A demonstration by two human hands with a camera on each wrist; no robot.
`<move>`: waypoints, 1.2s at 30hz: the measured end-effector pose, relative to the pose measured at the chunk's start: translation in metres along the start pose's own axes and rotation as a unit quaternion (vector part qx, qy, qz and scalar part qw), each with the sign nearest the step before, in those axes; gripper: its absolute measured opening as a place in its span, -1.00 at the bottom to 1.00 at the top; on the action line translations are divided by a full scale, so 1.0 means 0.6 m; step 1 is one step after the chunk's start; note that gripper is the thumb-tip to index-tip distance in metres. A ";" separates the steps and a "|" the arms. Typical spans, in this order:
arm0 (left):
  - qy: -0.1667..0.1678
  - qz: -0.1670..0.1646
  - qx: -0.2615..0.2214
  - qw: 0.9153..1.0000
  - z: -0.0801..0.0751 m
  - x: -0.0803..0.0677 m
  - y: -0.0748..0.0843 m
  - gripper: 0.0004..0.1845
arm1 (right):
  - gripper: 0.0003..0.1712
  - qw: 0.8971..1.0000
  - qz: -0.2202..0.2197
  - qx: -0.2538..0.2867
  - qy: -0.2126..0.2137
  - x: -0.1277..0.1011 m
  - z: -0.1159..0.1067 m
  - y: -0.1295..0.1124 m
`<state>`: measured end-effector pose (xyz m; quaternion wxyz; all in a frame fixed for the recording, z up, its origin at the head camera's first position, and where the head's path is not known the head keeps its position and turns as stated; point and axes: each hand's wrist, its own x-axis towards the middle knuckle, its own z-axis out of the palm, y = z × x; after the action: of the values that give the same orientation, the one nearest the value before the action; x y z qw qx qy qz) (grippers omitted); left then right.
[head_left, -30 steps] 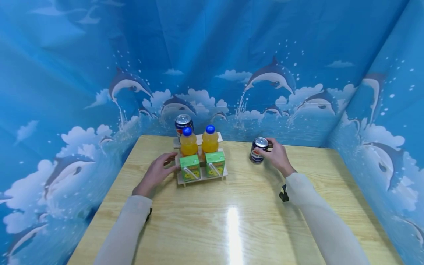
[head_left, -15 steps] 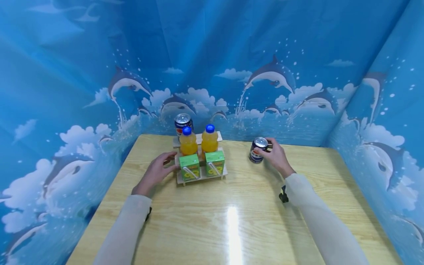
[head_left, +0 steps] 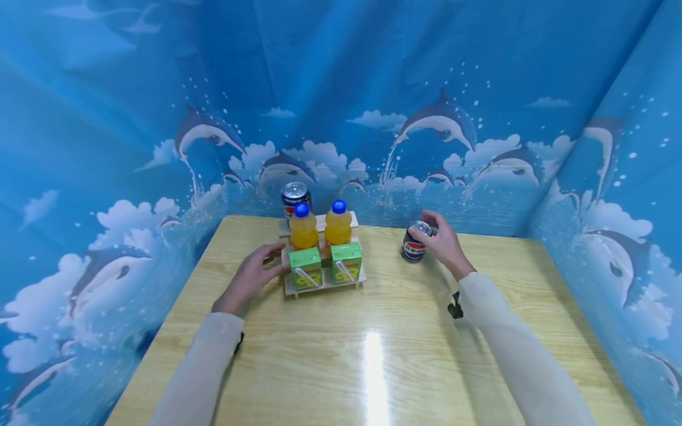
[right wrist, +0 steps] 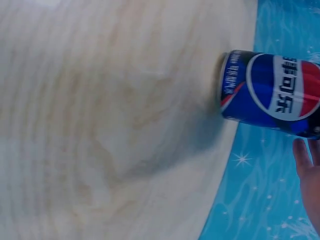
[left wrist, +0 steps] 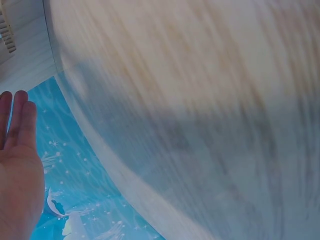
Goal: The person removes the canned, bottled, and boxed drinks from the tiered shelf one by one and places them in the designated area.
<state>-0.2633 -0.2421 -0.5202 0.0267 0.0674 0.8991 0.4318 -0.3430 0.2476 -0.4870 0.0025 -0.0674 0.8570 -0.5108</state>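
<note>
Head view, against a second ago: now grips the can (head_left: pixel 414 247) from higher up with the right hand (head_left: pixel 444 245), fingers curled over the rim and thumb side wrapped round the wall, where before clasped it lower on the side. Tips the can a little toward the rack (head_left: pixel 325 284); stood upright earlier. Reads as the start of a lift, with the can not clearly off the table (head_left: pixel 373 355) and well to the right of the rack, near the back edge. Keeps the left hand (head_left: pixel 249 278) where it was, fingers nearly straight and laid against the rack's left end, holding nothing, seemingly steadying it. Leaves the load unchanged: two bottles (head_left: pixel 303 228) on the middle step, two cartons (head_left: pixel 305 269) in front, a far can (head_left: pixel 295 198) on the top step's left, and an open spot to its right. From the right wrist, catches the can (right wrist: pixel 272 92) side-on with its base near the table edge line, cut off at the frame's right; shows only fingertips (right wrist: pixel 310 175) below it, so cannot tell from there how firm the grip is. From the left wrist, gives mostly blurred table and backdrop, the left hand (left wrist: pixel 17 165) cropped at the left edge with fingers straight, and no rack. Cannot tell whether the can's base has any gap beneath it.
</note>
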 end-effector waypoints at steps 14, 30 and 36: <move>-0.003 -0.003 -0.004 1.000 0.000 -0.003 0.002 -0.35 | 0.10 0.999 -0.036 -0.018 0.006 0.024 -0.014 -0.058; -0.002 -0.009 -0.001 1.000 -0.001 -0.004 0.001 -0.33 | -0.03 0.995 -0.101 0.001 0.002 0.051 0.013 -0.153; -0.001 -0.004 0.000 1.000 -0.001 -0.004 0.003 -0.34 | -0.06 0.992 -0.126 0.011 -0.012 0.065 0.034 -0.195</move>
<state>-0.2609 -0.2418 -0.5186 0.0295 0.0645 0.8995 0.4312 -0.3670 0.1704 -0.3918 -0.0510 -0.1806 0.8361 -0.5155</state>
